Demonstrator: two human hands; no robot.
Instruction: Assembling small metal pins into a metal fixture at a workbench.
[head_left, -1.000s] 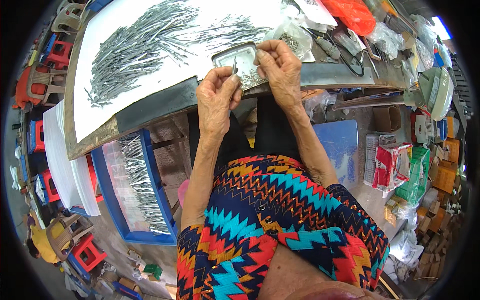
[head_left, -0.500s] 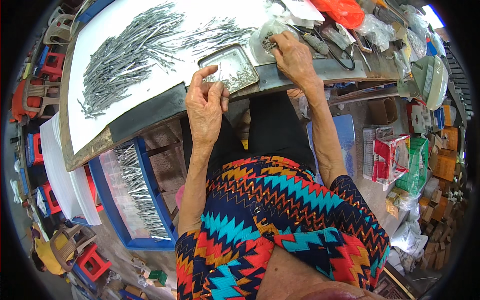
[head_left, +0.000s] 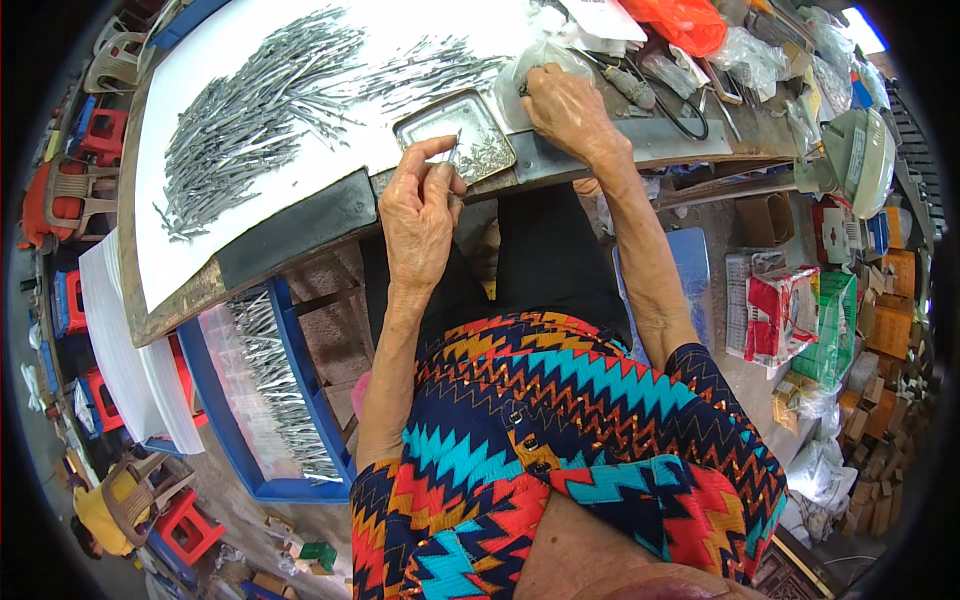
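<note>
My left hand (head_left: 418, 222) is closed at the near edge of a shallow metal tray (head_left: 478, 112). A small, thin metal piece (head_left: 455, 147) sticks up between its thumb and index finger. Small silvery parts (head_left: 490, 157) lie scattered in the tray. To the right, my right hand (head_left: 570, 112) reaches over a clear plastic bag (head_left: 513, 80) with its fingers bent together. The fingertips mostly cover the small dark parts in the bag, and what they pinch is hidden. A big heap of grey metal strips (head_left: 265, 95) and a smaller one (head_left: 428, 72) spread over white sheeting to the left.
Below the worktable's left front edge stands a blue tray (head_left: 313, 380) of similar strips. An orange-red bag (head_left: 680, 22), a black cable (head_left: 692, 125) and plastic bags clutter the table's right. A pale green lamp head (head_left: 865, 165) juts out at the right end.
My right hand has moved slightly left and down into the plastic bag, covering the dark parts. My left hand has shifted slightly right, and a thin metal piece now shows in its fingers.
</note>
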